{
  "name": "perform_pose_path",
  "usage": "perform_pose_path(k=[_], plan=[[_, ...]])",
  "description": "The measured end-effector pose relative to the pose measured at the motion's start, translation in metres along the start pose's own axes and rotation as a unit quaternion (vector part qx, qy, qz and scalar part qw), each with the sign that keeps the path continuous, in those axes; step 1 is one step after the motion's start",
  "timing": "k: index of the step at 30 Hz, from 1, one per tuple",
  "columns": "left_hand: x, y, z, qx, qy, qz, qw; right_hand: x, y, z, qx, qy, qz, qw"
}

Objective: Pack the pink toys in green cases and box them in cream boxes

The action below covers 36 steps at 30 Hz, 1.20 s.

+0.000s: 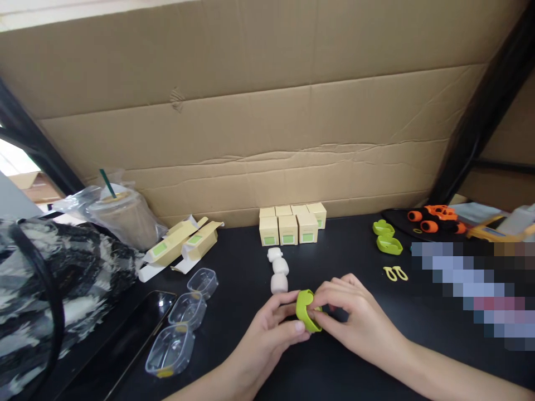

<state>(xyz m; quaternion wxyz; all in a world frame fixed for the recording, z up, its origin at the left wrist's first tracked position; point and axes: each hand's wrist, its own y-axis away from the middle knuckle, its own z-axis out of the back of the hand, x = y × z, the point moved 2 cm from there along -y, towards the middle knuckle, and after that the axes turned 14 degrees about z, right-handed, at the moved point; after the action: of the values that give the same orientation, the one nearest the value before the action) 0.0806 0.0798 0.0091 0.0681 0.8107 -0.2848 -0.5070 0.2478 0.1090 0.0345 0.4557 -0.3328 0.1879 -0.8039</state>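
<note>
In front of me, my left hand (pixel 273 328) is closed around a lime-green silicone case cover (pixel 304 318), thumb on its near side. The fingertips of my right hand (pixel 351 306) are pinched at the cover's right side, partly hiding it. Just beyond my left hand, several small white rounded pieces (pixel 280 266) stand in a row on the black table. Farther right lie two more lime-green covers (pixel 389 245), and a pair of pale yellow loops (pixel 395 273) rests nearer to me.
Several small cream boxes (pixel 288 227) stand against the cardboard wall (pixel 267 122). On the left are opened cream boxes (pixel 179 245), clear plastic containers (pixel 171 349), a phone (pixel 125 340) and a bagged drink cup (pixel 123 220). An orange toy car (pixel 437 218) sits at the back right.
</note>
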Motion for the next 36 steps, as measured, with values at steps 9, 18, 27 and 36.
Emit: perform_pose_path(k=[9,18,27,36], plan=[[0.0025,-0.0044,0.0016,-0.025,0.019,-0.018,0.999,0.0073,0.0022,-0.0009,-0.019,-0.055,-0.021,0.998],[0.0033,-0.0015,0.0023,-0.025,-0.035,0.037,0.998,0.0034,0.0036,-0.0064,-0.011,-0.047,-0.026,0.998],[0.0006,0.0002,-0.0036,-0.031,-0.039,0.029,0.998,0.0046,0.0055,-0.0061,0.021,-0.044,-0.027,0.998],[0.0042,0.0005,0.0004,-0.026,-0.060,0.028,0.998,0.0035,0.0029,-0.0090,0.042,-0.058,-0.028,0.997]])
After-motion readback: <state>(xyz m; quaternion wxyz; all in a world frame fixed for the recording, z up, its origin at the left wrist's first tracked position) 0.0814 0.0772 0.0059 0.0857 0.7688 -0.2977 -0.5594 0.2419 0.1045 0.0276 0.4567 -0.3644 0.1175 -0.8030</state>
